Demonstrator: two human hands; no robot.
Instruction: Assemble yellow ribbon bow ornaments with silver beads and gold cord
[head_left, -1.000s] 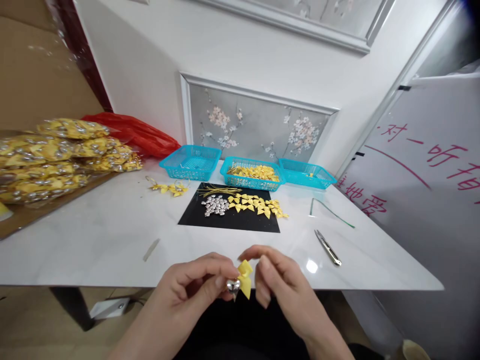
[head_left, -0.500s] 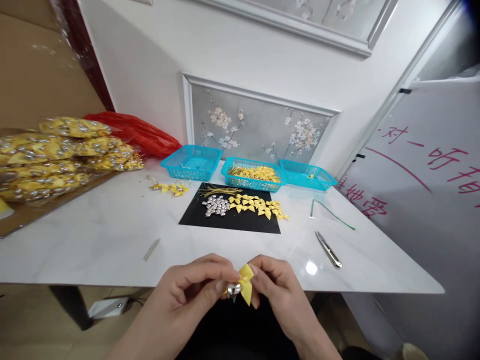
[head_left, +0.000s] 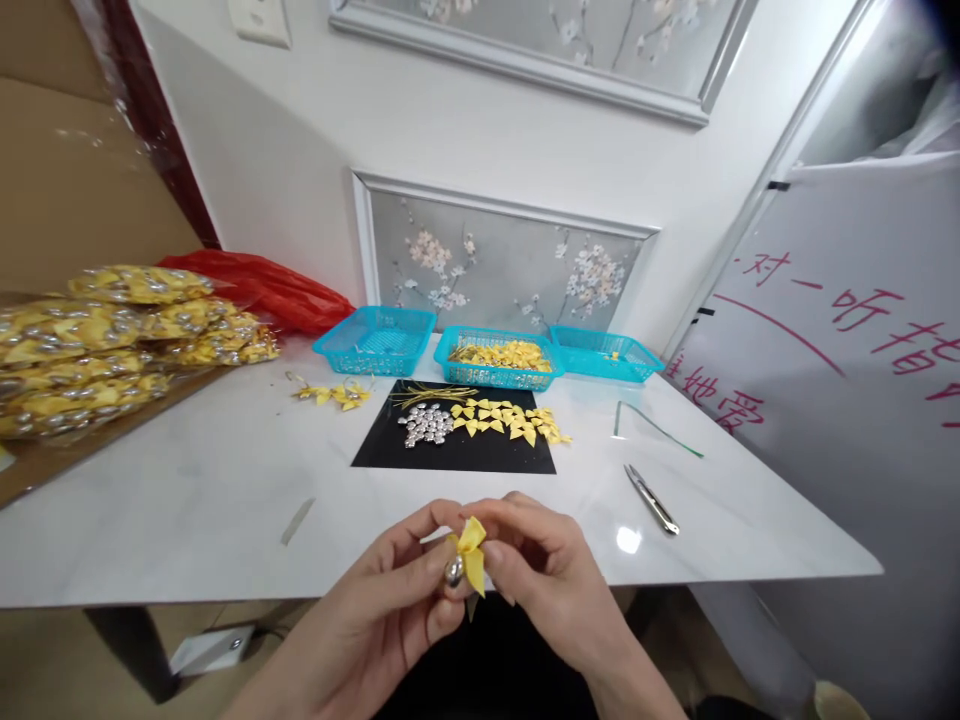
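Note:
At the front edge of the table, both hands are closed around a yellow ribbon bow (head_left: 472, 540) with a shiny silver bead (head_left: 454, 571) beside it. My left hand (head_left: 397, 590) pinches it from the left, thumb and fingers at the bead. From the right, my right hand (head_left: 544, 565) grips the bow's edge, its fingertips partly hidden behind the ribbon. Farther back, a black mat (head_left: 450, 458) carries a cluster of silver beads (head_left: 426, 425), rows of yellow bows (head_left: 502, 415) and thin yellow cords (head_left: 431, 393).
Three blue baskets stand along the wall; the middle basket (head_left: 499, 378) holds yellow pieces. Thread snips (head_left: 651, 500) and a green strip (head_left: 664, 433) lie at right. Finished-looking bow strings (head_left: 334, 395) and bagged bows (head_left: 127, 345) are at left, by a red bag (head_left: 259, 290).
The bow has turned slightly and shifted left in my fingers. My right hand has moved left, closer to my left hand. The camera view has tilted up a little.

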